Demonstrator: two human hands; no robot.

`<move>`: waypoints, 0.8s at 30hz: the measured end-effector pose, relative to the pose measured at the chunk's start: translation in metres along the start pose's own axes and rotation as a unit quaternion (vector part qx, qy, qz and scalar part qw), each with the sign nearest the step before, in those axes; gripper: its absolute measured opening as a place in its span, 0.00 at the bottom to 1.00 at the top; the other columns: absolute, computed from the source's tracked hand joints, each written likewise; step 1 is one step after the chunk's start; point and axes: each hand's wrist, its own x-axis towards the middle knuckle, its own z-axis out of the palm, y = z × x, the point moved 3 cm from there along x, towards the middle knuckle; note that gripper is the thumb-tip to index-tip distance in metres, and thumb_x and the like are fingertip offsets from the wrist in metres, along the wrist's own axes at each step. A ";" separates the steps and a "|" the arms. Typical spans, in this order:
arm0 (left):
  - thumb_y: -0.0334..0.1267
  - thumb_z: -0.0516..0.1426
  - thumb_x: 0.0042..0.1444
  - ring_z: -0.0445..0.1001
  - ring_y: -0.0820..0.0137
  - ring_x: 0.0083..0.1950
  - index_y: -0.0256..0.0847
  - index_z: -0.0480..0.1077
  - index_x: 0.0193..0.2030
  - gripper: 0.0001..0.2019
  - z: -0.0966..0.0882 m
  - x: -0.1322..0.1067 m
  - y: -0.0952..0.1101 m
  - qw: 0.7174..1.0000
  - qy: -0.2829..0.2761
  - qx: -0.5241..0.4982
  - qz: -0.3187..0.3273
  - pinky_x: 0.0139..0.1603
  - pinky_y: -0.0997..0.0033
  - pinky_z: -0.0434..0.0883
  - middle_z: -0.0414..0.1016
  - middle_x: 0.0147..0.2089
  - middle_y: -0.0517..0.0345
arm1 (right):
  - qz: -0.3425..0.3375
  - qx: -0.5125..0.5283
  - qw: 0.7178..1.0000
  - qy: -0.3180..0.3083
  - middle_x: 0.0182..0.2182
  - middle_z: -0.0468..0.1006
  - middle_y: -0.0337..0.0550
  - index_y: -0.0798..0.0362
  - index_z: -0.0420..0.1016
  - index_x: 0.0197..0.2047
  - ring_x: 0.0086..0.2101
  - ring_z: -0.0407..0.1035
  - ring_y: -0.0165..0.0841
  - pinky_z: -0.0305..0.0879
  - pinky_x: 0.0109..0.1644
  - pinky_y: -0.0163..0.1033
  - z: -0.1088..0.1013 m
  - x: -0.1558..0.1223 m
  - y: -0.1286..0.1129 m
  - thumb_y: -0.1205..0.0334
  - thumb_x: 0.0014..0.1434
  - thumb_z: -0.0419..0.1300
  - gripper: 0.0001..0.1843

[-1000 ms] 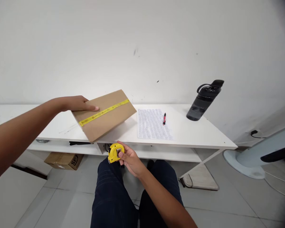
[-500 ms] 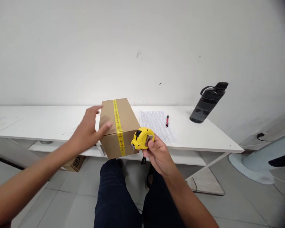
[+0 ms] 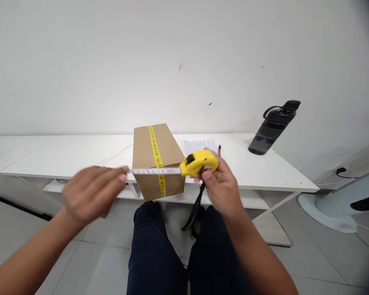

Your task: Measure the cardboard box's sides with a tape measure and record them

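My right hand (image 3: 222, 184) is closed around a yellow tape measure (image 3: 203, 159), a black strap (image 3: 194, 211) dangling below it. From the case a white blade (image 3: 155, 171) runs out to the left, across the near top edge of a cardboard box (image 3: 169, 143). My left hand (image 3: 94, 190) pinches the blade's free end between its fingertips, just left of the box. Yellow printed packing tape (image 3: 155, 145) runs over the box's top and down its front. Whether the blade touches the box I cannot tell.
The box stands on a white desk (image 3: 64, 153) against a wall. Behind the tape measure lies a printed sheet (image 3: 197, 145) with a red and black pen (image 3: 219, 150). A dark water bottle (image 3: 272, 129) stands at the right. A pale round-based stand (image 3: 329, 213) is on the floor.
The blade has been drawn out of the case, with my left hand now gripping its end. My right hand has moved slightly right and up. The strap now hangs in view.
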 end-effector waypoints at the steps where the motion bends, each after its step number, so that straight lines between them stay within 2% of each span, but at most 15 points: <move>1: 0.38 0.65 0.59 0.83 0.70 0.39 0.53 0.72 0.47 0.11 -0.001 -0.004 -0.016 0.999 0.009 0.043 -0.028 0.41 0.66 0.79 0.85 0.41 0.70 | -0.021 -0.013 0.999 0.024 0.48 0.77 0.42 0.38 0.67 0.65 0.36 0.73 0.31 0.76 0.41 0.40 -0.012 0.014 0.004 0.45 0.59 0.68 0.33; 2: 0.39 0.62 0.62 0.83 0.69 0.41 0.52 0.71 0.50 0.10 0.001 -0.010 -0.031 0.995 0.000 0.077 -0.070 0.44 0.64 0.79 0.85 0.42 0.69 | -0.032 -0.022 0.998 0.040 0.50 0.76 0.42 0.36 0.65 0.67 0.37 0.72 0.32 0.75 0.43 0.41 -0.023 0.028 0.009 0.43 0.59 0.67 0.34; 4: 0.41 0.58 0.66 0.83 0.68 0.42 0.51 0.67 0.55 0.12 0.006 -0.025 -0.052 0.986 -0.014 0.083 -0.146 0.47 0.61 0.78 0.85 0.44 0.66 | -0.030 -0.036 0.998 0.046 0.51 0.74 0.42 0.35 0.63 0.68 0.37 0.70 0.32 0.73 0.42 0.40 -0.040 0.052 0.021 0.41 0.60 0.66 0.35; 6: 0.44 0.58 0.66 0.83 0.67 0.42 0.50 0.65 0.58 0.15 0.014 -0.041 -0.060 0.980 -0.027 0.037 -0.193 0.47 0.61 0.78 0.85 0.46 0.63 | -0.016 -0.044 0.998 0.033 0.49 0.74 0.41 0.36 0.63 0.68 0.35 0.68 0.31 0.70 0.38 0.39 -0.048 0.069 0.031 0.41 0.60 0.65 0.36; 8: 0.45 0.58 0.66 0.82 0.66 0.42 0.50 0.64 0.61 0.18 0.024 -0.050 -0.059 0.976 -0.044 -0.010 -0.213 0.48 0.60 0.77 0.85 0.48 0.59 | -0.007 -0.052 0.999 0.010 0.45 0.74 0.41 0.38 0.62 0.68 0.34 0.67 0.31 0.69 0.37 0.38 -0.046 0.077 0.037 0.41 0.61 0.64 0.35; 10: 0.47 0.56 0.67 0.81 0.64 0.48 0.50 0.60 0.66 0.22 0.034 -0.050 -0.054 0.972 -0.077 -0.051 -0.215 0.52 0.57 0.76 0.84 0.52 0.56 | -0.004 -0.069 0.997 -0.022 0.44 0.74 0.40 0.39 0.61 0.68 0.35 0.67 0.32 0.68 0.37 0.38 -0.038 0.077 0.039 0.43 0.62 0.63 0.34; 13: 0.48 0.55 0.67 0.77 0.60 0.58 0.50 0.58 0.69 0.25 0.045 -0.040 -0.046 0.971 -0.138 -0.092 -0.172 0.58 0.54 0.73 0.81 0.57 0.53 | -0.007 -0.103 0.993 -0.056 0.45 0.73 0.40 0.38 0.62 0.68 0.37 0.68 0.32 0.68 0.40 0.38 -0.025 0.072 0.036 0.45 0.65 0.61 0.31; 17: 0.50 0.56 0.66 0.74 0.58 0.60 0.50 0.60 0.68 0.26 0.050 -0.028 -0.037 0.974 -0.175 -0.091 -0.115 0.60 0.54 0.69 0.78 0.61 0.53 | -0.008 -0.113 0.993 -0.045 0.46 0.73 0.40 0.38 0.61 0.69 0.38 0.69 0.31 0.67 0.39 0.38 -0.021 0.070 0.034 0.45 0.66 0.60 0.31; 20: 0.54 0.59 0.62 0.74 0.55 0.61 0.49 0.60 0.68 0.30 0.052 -0.024 -0.030 0.979 -0.161 -0.062 -0.108 0.61 0.53 0.68 0.77 0.62 0.51 | -0.013 -0.114 0.993 -0.032 0.45 0.74 0.41 0.40 0.61 0.69 0.38 0.69 0.32 0.67 0.36 0.37 -0.021 0.075 0.036 0.43 0.65 0.61 0.32; 24: 0.49 0.57 0.66 0.74 0.56 0.61 0.47 0.61 0.65 0.24 0.060 -0.015 -0.026 0.980 -0.111 -0.049 -0.157 0.60 0.54 0.69 0.79 0.58 0.51 | -0.010 -0.119 0.993 -0.026 0.48 0.74 0.43 0.40 0.61 0.69 0.39 0.71 0.33 0.69 0.37 0.37 -0.020 0.087 0.038 0.43 0.63 0.61 0.34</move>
